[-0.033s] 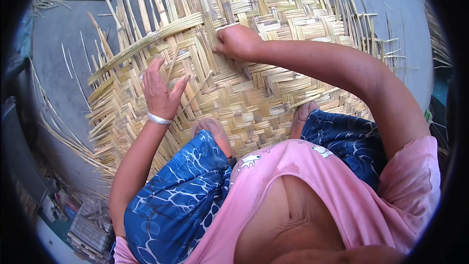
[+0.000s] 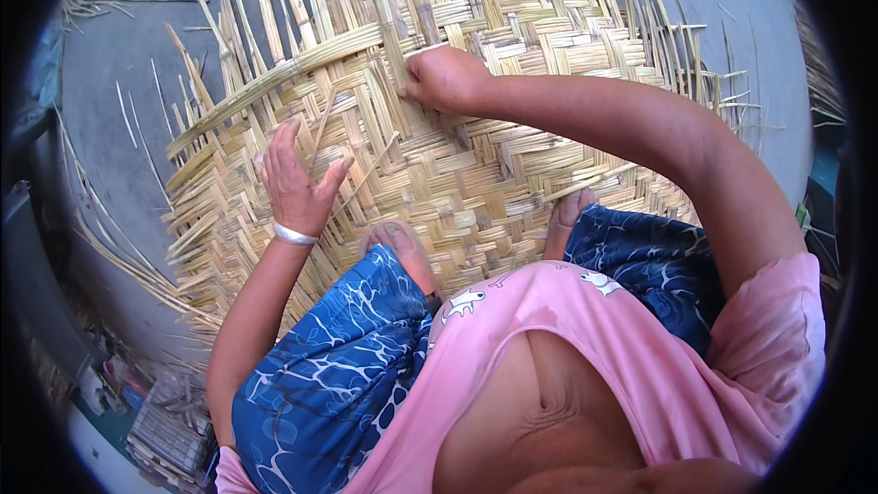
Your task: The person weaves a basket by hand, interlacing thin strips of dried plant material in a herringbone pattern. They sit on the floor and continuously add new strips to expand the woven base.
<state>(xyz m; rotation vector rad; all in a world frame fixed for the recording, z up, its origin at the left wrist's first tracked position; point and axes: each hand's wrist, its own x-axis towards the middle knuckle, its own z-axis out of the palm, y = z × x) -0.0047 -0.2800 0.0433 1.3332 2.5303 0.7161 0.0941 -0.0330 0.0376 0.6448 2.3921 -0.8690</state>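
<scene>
- Here, in the head view, a big woven mat (image 2: pixel 439 165) of flat bamboo strips lies on the grey floor (image 2: pixel 119 82), filling the middle up to 12 o'clock.
- The left hand (image 2: pixel 297 178), at 9 o'clock, is spread and rests on the weave, likely to hold it flat.
- The right hand (image 2: pixel 444 78), near 12 o'clock, is curled and pinches a strip (image 2: pixel 389 27), likely to pull it snug.
- Both bare feet (image 2: pixel 402 252) press the near edge so the mat stays put.

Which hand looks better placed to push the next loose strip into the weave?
Probably the right hand: its fingers are closed where loose pale bamboo strips meet the flat woven bamboo mat. The left hand is open, resting flat on finished weave.
</scene>
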